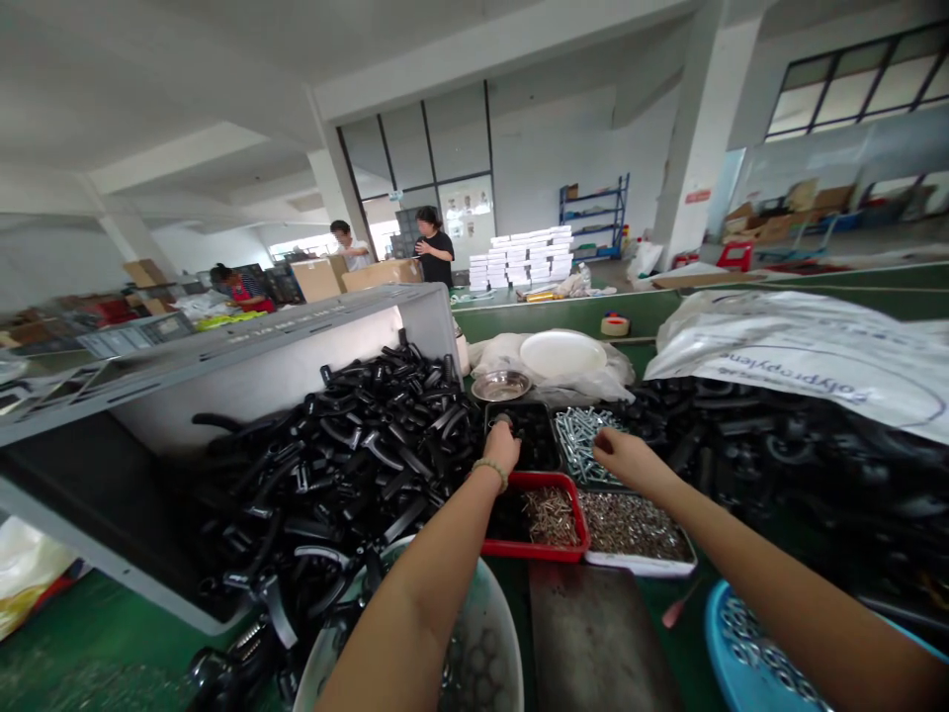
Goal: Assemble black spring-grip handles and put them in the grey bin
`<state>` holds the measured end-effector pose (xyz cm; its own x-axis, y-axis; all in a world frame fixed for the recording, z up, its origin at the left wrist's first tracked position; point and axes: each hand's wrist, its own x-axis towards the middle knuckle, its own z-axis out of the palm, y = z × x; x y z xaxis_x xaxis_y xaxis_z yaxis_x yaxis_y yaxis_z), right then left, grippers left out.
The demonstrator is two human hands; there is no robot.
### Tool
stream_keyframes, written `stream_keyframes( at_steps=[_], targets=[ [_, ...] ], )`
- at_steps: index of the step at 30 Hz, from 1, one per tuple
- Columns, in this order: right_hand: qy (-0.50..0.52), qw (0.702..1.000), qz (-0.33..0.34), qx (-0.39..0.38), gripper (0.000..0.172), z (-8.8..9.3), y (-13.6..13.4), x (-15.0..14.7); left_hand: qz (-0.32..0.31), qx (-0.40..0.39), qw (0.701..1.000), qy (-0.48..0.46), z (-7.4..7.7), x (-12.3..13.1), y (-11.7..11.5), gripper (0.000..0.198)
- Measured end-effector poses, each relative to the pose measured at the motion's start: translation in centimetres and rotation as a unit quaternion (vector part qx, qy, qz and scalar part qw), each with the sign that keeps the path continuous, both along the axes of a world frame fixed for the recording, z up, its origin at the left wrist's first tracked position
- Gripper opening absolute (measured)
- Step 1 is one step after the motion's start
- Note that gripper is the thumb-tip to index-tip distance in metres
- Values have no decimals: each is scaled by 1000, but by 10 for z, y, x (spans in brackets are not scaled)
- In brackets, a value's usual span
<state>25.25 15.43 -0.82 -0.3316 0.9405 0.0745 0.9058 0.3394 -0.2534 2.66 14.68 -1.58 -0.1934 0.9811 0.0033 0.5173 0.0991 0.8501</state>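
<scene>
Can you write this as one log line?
left hand: at black parts | right hand: at silver bolts | grip: unclear

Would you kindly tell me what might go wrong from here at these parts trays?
Silver metal bolts by the right hand could, if knocked, mix with the small metal parts in the adjoining white rectangular tray. Drawing back, the left hand might bump the red rectangular tray near its wrist. The heaped black curved parts could slide from the open-sided gray plastic crate.
</scene>
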Motion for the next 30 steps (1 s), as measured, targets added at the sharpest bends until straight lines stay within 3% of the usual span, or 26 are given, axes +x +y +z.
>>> stream_keyframes(
  at_steps=[3,6,8,11,13,19,25,28,30],
  targets=[
    [147,989,5,28,29,6,-41,2,-24,5,993,-113,11,11,-30,28],
    [381,923,28,43,24,7,-92,-2,-83,-4,969,-234,17,27,-80,24],
    [458,887,38,44,22,5,-124,-6,-124,-26,908,-399,18,36,-118,24],
    [473,879,51,48,18,0,-162,-10,-125,-55,787,-601,15,45,-167,29],
    [450,888,71,61,14,-4,-182,-11,-106,-63,764,-633,12,49,-189,29],
    [346,912,130,178,9,-11,-227,-10,-98,-46,741,-663,5,64,-223,26],
    [321,913,115,222,7,-8,-248,-9,-86,-33,739,-667,11,66,-248,24],
    [278,920,110,254,7,-14,-253,-10,-105,-22,753,-649,9,68,-262,30],
    [235,920,119,290,14,-21,-257,-10,-116,-13,780,-615,7,70,-269,41]
  ],
)
